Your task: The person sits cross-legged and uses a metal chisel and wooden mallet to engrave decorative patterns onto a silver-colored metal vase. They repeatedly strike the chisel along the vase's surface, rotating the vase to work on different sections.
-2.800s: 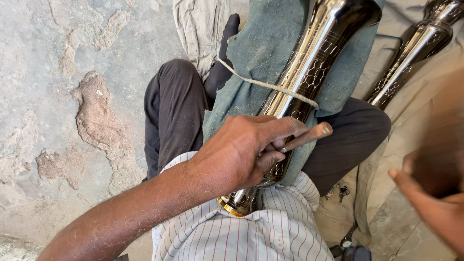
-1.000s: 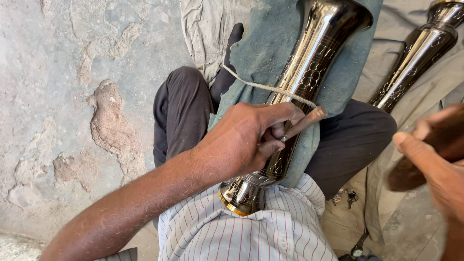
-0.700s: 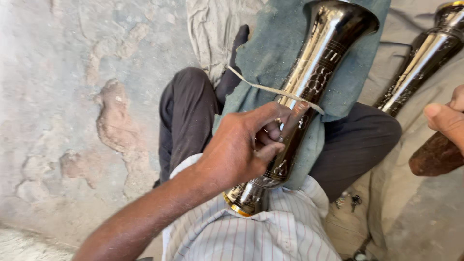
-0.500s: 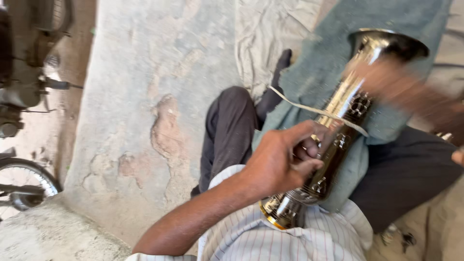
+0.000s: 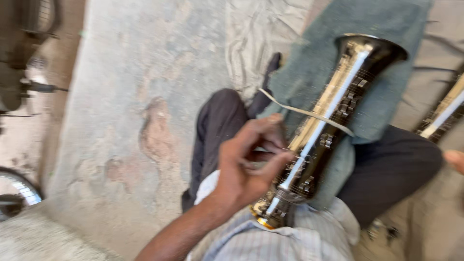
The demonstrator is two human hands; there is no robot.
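A: Position of the long flared metal vessel, dark with bright brass bands and cut patterning (image 5: 328, 121)?

B: Lying slantwise across the lap on a grey-green cloth (image 5: 309, 72), wide mouth away from the body, narrow foot against the striped shirt (image 5: 270, 241). Pale cord (image 5: 299, 111) running across both cloth and vessel at mid-length.

A: Left hand (image 5: 246, 164)?

B: Down on the lower body of the vessel. Fingers curled in tight, thumb pressed towards them, tips touching the patterned metal. Impossible to tell whether anything slim sits in the pinch (motion blur across the whole frame).

A: Right hand (image 5: 454, 160)?

B: Only a fingertip at the right edge, well apart from the vessel, near a second flared metal piece (image 5: 444, 116) of the same kind. Open or closed: cannot tell, nothing seen in it.

A: Step in hand, as a judgement?

B: Close work on the surface pattern near the foot, one-handed, vessel braced by lap and cord alone.

A: Requirements for any further move?

B: Probably a steadier hold, since a polished round body on cloth invites rolling. Probably also a second point of support near the mouth.

A: Surroundings?

B: Dark trousers (image 5: 212, 130) over bent knees, worn concrete floor (image 5: 121, 96), crumpled pale cloth (image 5: 251, 43) beyond, part of a bicycle wheel (image 5: 14, 193) far left.
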